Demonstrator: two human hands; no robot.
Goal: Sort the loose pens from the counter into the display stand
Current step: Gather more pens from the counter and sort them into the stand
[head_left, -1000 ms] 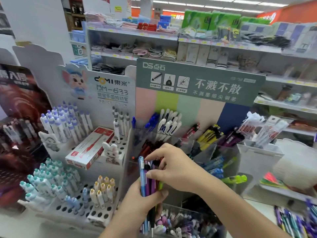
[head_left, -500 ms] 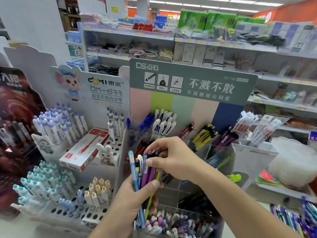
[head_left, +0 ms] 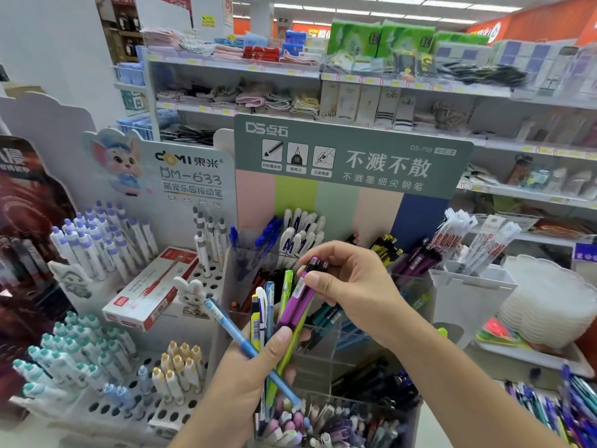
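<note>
1. The left hand (head_left: 255, 373), low in the centre of the frame, grips a bundle of pens (head_left: 268, 321), thumb pressed across their barrels.
2. In that bundle a blue pen (head_left: 240, 342) lies slanted across the others, a green pen (head_left: 286, 289) stands nearly upright, and white and yellow ones sit between them.
3. The right hand (head_left: 352, 286), just above the left, pinches a purple pen (head_left: 302, 297) near its top between thumb and fingers; its lower end is still among the bundle.
4. Behind both hands is the stand (head_left: 352, 156) with its green header, and clear compartments below it hold dark, blue and white pens.
5. A red box (head_left: 151, 291) rests on the white peg display at left.
6. More pens lie at the lower right edge.
</note>
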